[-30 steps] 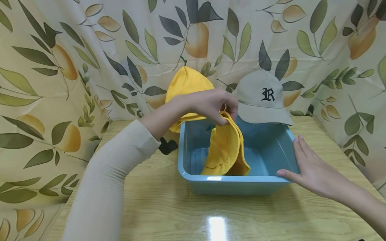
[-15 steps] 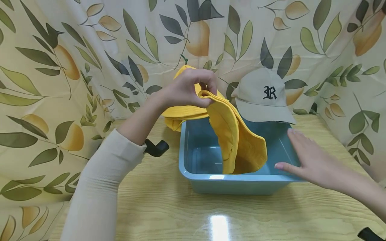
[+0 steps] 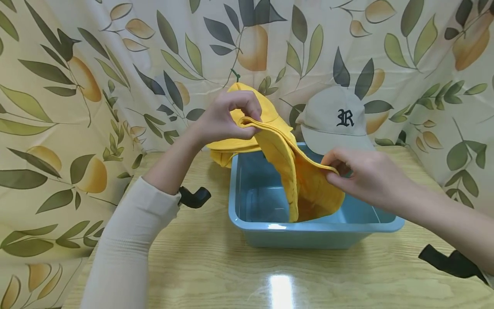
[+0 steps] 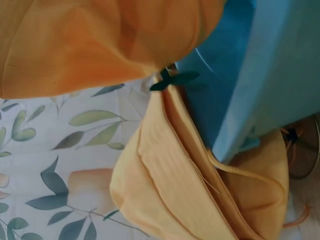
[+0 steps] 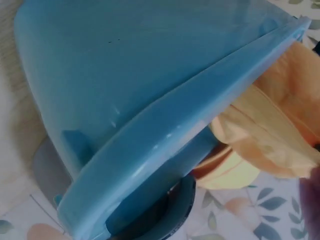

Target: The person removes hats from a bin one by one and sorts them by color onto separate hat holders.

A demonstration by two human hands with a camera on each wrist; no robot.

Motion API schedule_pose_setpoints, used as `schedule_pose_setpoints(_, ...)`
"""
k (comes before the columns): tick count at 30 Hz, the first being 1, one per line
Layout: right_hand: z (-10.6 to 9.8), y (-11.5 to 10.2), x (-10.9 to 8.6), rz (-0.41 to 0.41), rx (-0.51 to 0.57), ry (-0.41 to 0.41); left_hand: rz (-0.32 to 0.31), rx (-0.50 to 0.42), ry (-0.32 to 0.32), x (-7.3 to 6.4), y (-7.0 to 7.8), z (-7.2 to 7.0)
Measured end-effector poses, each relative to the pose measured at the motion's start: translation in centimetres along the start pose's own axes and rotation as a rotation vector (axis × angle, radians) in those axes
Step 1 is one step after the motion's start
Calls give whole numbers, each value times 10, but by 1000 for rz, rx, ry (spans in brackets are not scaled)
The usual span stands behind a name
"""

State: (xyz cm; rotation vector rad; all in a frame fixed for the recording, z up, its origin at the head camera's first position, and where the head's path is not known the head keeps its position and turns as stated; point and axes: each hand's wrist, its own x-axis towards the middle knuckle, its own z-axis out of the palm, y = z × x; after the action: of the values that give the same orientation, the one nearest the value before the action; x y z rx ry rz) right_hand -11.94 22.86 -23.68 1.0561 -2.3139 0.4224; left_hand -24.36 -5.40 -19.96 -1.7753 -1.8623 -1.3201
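A folded yellow cloth hat (image 3: 318,195) with a wide brim hangs over the blue plastic basin (image 3: 305,237), its lower edge inside the rim. My left hand (image 3: 231,116) pinches its upper left edge between thumb and fingers. On the other side, my right hand (image 3: 366,174) pinches the hat's brim edge. In the left wrist view the held hat (image 4: 100,50) fills the top. Behind the left hand stands a second yellow hat (image 3: 266,105) with a green stem on top. The right wrist view shows yellow cloth (image 5: 265,130) beyond the basin's rim (image 5: 165,120).
A pale baseball cap (image 3: 333,118) with a black letter R sits behind the basin at the right. The wooden table (image 3: 200,266) runs under everything. A leaf-and-fruit patterned cloth (image 3: 173,34) hangs at the back and sides.
The left hand has lifted the hat and drawn it leftward, partly out of the basin. My right hand has left the basin's right rim and taken hold of the hat's brim.
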Motion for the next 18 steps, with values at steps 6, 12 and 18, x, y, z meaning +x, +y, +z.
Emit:
schedule_pose_setpoints(6,-5,6,2,21,46,147,-73,46,-19,-16,3,0)
schedule_pose_setpoints(12,-25,11,16,181,80,285,-120,117,-54,-40,3,6)
schedule_pose_setpoints(18,-44,12,35,279,53,329,-135,87,-46,-57,11,24)
